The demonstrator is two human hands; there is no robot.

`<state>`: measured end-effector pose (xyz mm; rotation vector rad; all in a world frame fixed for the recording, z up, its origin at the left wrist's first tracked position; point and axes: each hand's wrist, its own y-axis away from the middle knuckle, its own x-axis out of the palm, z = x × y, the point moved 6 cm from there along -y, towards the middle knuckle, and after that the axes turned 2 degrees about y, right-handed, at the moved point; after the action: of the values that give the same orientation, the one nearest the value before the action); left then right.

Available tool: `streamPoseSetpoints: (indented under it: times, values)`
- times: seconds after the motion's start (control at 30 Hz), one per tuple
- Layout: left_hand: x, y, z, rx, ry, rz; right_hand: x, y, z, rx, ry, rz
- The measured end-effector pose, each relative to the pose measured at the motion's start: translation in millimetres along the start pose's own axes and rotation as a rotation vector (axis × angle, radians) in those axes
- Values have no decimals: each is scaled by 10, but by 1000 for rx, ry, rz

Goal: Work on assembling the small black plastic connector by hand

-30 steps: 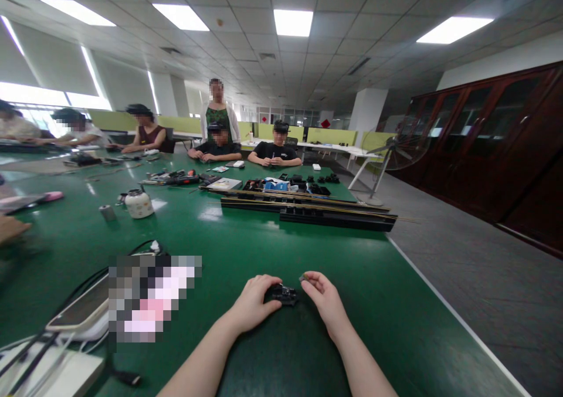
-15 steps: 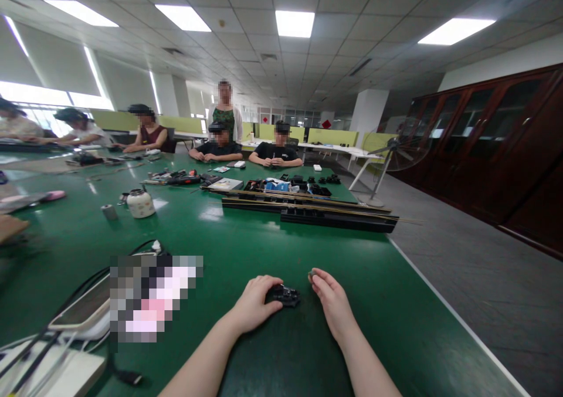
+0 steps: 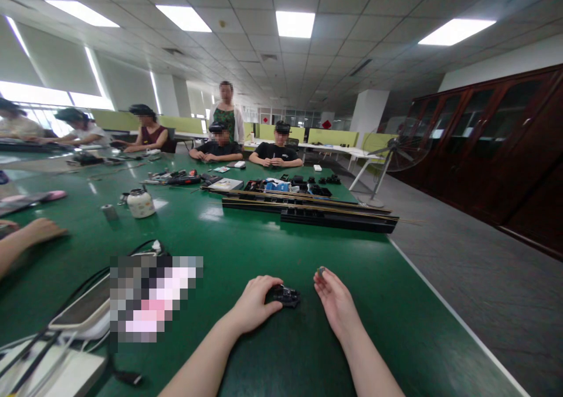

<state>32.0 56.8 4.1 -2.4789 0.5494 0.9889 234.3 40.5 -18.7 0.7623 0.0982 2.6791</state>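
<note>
A small black part with a dark, detailed top (image 3: 288, 296) lies on the green table (image 3: 246, 244) in front of me. My left hand (image 3: 258, 304) grips its left end between thumb and fingers. To the right, apart from the black part, my right hand (image 3: 336, 299) is raised a little with its palm turned left. Its fingertips pinch a small greyish piece (image 3: 321, 272), too small to make out in detail.
Long black rails (image 3: 338, 220) with thin rods lie across the table ahead. At the left are a blurred-out device, a phone-like device (image 3: 83, 303), cables, a pale jar (image 3: 141, 203) and another person's arm (image 3: 26, 238). Several people sit farther back.
My right hand has moved slightly right, away from the black part, and its palm has turned more into view. Another person's hand and forearm have come in at the left. My left hand stays put.
</note>
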Motion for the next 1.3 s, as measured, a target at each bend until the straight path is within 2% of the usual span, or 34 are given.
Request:
streamPoseSetpoints:
  times: [0.2,0.47,0.73,1.3]
  values:
    - [11,-2,11,-1,-8,0,-45,-36,-14,-8,-9,-14]
    - [-3,-6,-16,-4,-6,-1,-52,-39,-36,65,-133,-21]
    - [-3,2,-29,-15,-4,2,-70,-51,-16,22,-46,-24]
    - [6,-5,-18,-9,-14,8,-51,-38,-37,101,-179,-45]
